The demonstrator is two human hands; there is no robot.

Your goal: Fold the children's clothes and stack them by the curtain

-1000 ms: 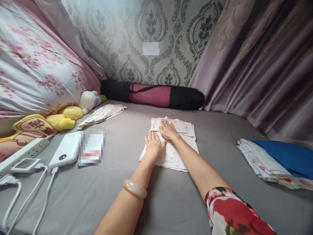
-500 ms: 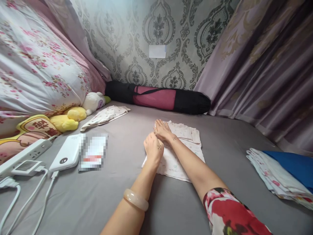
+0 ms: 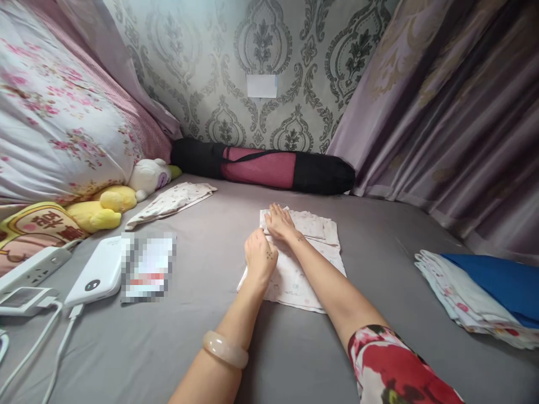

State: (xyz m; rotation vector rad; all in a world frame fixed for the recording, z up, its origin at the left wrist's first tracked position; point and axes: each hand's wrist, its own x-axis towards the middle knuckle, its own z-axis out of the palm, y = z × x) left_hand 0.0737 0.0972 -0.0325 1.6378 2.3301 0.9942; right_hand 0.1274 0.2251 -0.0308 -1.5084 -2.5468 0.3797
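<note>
A pale garment with a small faint print (image 3: pixel 301 289) lies partly folded on the grey sheet, its far part doubled over. My left hand (image 3: pixel 260 255) is closed at the garment's left edge, fingers curled round the cloth; the fingertips are hidden beneath the hand. Just beyond it, my right hand (image 3: pixel 280 221) rests flat on the folded far layer near its left corner, fingers stretched out. A pale bangle (image 3: pixel 225 349) circles my left forearm.
Folded cloths (image 3: pixel 467 303) and a blue cloth (image 3: pixel 497 283) lie at right. A power bank (image 3: pixel 99 269), power strip (image 3: pixel 36 272) and cables are at left. Behind are another printed cloth (image 3: pixel 174 202), plush toys (image 3: pixel 99 210) and a long black-and-pink bag (image 3: pixel 261 168).
The view has turned slightly right. My right hand has slid a little to the right over the folded layer, baring its left corner. My left hand stays closed at the left edge.
</note>
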